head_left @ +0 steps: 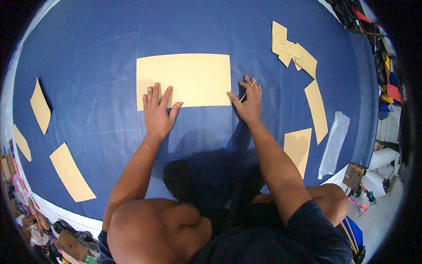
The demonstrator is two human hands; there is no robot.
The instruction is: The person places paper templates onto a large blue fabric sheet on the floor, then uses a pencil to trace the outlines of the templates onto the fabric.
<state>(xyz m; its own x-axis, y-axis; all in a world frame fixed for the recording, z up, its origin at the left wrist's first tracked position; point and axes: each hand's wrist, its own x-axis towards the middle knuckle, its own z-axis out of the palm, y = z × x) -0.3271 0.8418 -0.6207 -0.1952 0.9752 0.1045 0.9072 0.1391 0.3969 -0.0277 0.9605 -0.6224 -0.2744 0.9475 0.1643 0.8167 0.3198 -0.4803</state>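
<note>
A large rectangular tan card piece (193, 75) lies flat on the blue sheet (184, 26) in front of me. My left hand (157, 112) presses on its lower left part, palm down with the fingers spread. At the card's lower right corner, my right hand (249, 102) holds a thin pale stick (241, 97) that resembles a pencil, slanted between thumb and fingers. The tip of my right thumb touches the card's right edge. Thin pale lines run across the blue sheet around the card, some meeting its left edge and lower right corner.
Several smaller tan pieces lie apart: an overlapping stack (285, 46) at the far right, a curved strip (316, 112), a near-right piece (299, 147) and a near-left strip (72, 174). A whitish plastic strip (334, 145) lies right. Assorted clutter (389, 92) borders the sheet.
</note>
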